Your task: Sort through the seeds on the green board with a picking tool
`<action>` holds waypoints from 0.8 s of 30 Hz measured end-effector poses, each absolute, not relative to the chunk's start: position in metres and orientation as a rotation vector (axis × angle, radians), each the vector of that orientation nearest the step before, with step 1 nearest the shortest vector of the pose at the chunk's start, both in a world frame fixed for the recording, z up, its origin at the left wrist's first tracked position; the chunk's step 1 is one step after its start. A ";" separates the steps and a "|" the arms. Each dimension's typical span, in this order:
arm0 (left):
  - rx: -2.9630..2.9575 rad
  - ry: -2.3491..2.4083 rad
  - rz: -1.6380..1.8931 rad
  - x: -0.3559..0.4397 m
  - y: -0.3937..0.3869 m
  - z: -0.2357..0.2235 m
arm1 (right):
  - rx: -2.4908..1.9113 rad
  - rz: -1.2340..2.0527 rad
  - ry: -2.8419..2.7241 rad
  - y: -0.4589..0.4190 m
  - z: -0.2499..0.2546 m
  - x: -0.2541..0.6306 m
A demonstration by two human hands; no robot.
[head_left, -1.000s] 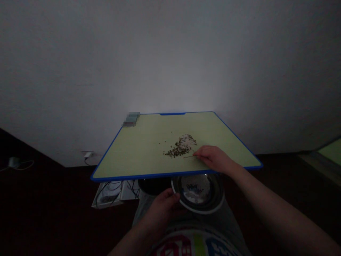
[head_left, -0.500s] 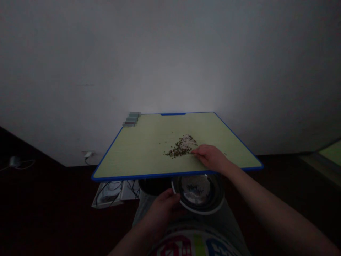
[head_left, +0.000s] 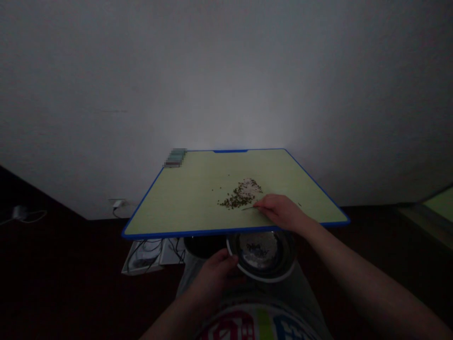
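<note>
My right hand [head_left: 278,210] is closed in a pinch on a thin stick-like tool [head_left: 249,208], its tip low over the table top. Just beyond the tool lies a loose pile of pale grains [head_left: 250,187] mixed with small dark bean-like bits [head_left: 231,202], which spread to the left. My left hand [head_left: 221,265] grips the rim of a shiny metal bowl [head_left: 264,278] below the table's front edge. Dark bits rest on the bowl's bottom, and its far rim is hidden under the table.
The pale green table [head_left: 187,189] has a blue edge and stands against a grey wall. A blurred-out object [head_left: 176,157] sits at its back left corner. Beneath are a dark round container [head_left: 201,248] and a white box with cables [head_left: 143,257]. A plug [head_left: 117,204] is in the wall.
My right hand has drawn the tool slightly back toward me, off the edge of the pile. The bowl in my left hand has shifted a little left.
</note>
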State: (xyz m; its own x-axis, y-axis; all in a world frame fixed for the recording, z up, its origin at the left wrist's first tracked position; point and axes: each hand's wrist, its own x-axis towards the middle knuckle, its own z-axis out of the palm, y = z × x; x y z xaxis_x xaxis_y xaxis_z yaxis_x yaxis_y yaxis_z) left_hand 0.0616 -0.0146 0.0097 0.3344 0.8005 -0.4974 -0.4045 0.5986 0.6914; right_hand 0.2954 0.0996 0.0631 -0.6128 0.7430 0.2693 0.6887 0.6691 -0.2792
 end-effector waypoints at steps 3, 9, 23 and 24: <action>0.501 0.910 0.826 0.062 -0.014 0.011 | -1.134 0.185 -2.519 0.104 0.062 0.287; 0.517 0.895 0.825 0.061 -0.015 0.014 | -1.109 0.153 -2.546 0.112 0.061 0.275; 0.524 0.884 0.821 0.060 -0.016 0.011 | -1.106 0.197 -2.579 0.108 0.070 0.252; 0.521 0.885 0.823 0.060 -0.016 0.011 | -1.106 0.196 -2.579 0.108 0.069 0.249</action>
